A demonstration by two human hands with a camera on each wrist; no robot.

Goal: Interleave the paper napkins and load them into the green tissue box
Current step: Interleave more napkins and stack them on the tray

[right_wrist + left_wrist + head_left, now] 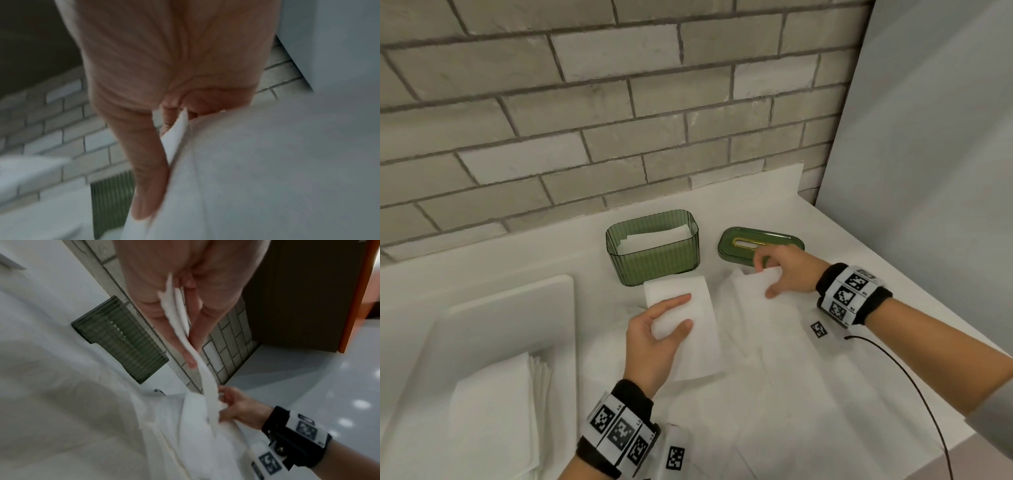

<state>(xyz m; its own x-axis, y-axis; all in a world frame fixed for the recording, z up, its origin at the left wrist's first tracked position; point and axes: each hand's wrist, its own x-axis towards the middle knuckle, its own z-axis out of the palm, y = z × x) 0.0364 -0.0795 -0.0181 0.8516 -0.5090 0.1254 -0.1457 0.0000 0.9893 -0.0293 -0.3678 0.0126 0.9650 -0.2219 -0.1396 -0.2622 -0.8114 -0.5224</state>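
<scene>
A: While both hands are over the counter [825,240], the left hand [654,339] holds a folded napkin [681,315] near the counter's middle, thumb on top, fingers underneath, so it is clamped on the paper. The left wrist view confirms it: the napkin's edge [180,316] runs between thumb and fingers.

B: Right hand?

A: The right hand [787,270] pinches the far edge of a second napkin [753,294], thumb on the top face, other fingers curled behind. In the right wrist view the white edge [174,141] sits between thumb and fingers. That sheet is lifted at its far edge; the rest trails down onto loose napkins [791,394] spread over the counter toward its near edge.

B: Are the two held napkins touching?

A: Side by side in the head view; cannot tell whether they overlap.

B: Box position?

A: The green tissue box [654,253] stands open toward the back edge of the counter, by the brick wall [619,102], just beyond the left-hand napkin. White napkins in the box [654,236] are visible. Its green lid [760,243] lies flat to the right of the box, slot up, partly behind the right hand.

B: Anything else?

A: A stack of napkins [493,418] lies in the white sink [493,308] at the counter's left edge.
</scene>
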